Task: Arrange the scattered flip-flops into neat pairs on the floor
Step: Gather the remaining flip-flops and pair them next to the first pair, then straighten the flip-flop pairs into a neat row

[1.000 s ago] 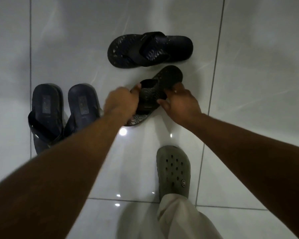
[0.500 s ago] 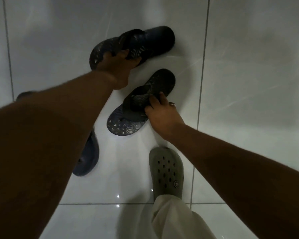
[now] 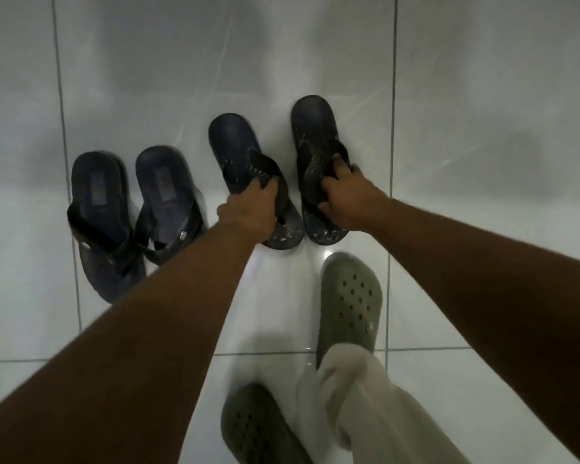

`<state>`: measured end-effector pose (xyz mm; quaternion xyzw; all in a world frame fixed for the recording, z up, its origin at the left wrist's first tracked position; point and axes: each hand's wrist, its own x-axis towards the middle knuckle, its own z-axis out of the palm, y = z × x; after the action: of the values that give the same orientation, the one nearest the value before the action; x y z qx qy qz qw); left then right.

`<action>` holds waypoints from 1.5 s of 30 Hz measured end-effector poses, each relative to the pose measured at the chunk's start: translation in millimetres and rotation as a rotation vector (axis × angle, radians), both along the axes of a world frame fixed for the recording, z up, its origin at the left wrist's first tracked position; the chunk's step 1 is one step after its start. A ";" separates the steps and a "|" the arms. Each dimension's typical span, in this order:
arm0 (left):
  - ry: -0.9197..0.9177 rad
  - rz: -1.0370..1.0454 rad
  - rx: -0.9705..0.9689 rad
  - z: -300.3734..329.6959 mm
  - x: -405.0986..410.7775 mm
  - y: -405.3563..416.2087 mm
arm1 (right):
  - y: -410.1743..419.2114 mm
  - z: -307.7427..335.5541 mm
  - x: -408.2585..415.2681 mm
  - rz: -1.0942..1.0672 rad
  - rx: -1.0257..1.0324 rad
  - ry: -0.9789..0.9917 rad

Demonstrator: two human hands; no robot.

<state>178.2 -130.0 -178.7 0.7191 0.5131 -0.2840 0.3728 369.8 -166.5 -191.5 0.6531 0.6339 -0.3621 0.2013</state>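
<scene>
Two dark patterned flip-flops lie side by side on the white tiled floor, heels pointing away from me. My left hand grips the strap of the left patterned flip-flop. My right hand grips the strap of the right patterned flip-flop. To the left, a navy pair rests together: one navy flip-flop and its mate, straps nearest me and touching.
My own feet in olive-green clogs stand near: one clog just below the patterned pair, the other clog at the bottom edge, with a pale trouser leg above them. Glossy tile floor spreads all around.
The two patterned flip-flops were apart and lying crosswise or slanted; both hands have now turned and brought them side by side, parallel, right of the navy pair. The camera has pulled back.
</scene>
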 end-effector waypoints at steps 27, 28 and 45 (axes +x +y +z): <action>-0.054 -0.150 0.218 81.8 -115.5 -32.0 | -80.0 72.1 -70.5 -0.232 0.075 0.012; -0.038 -0.124 0.206 92.4 -137.2 -31.5 | -73.6 83.2 -93.2 -0.195 0.063 0.040; -0.011 -0.175 0.188 -28.9 -298.1 -3.9 | -12.9 -18.7 -304.7 -0.134 0.076 0.008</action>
<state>-119.9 -133.9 -207.6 0.7944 0.4706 -0.2621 0.2806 65.1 -179.4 -210.2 0.6998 0.6028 -0.3531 0.1488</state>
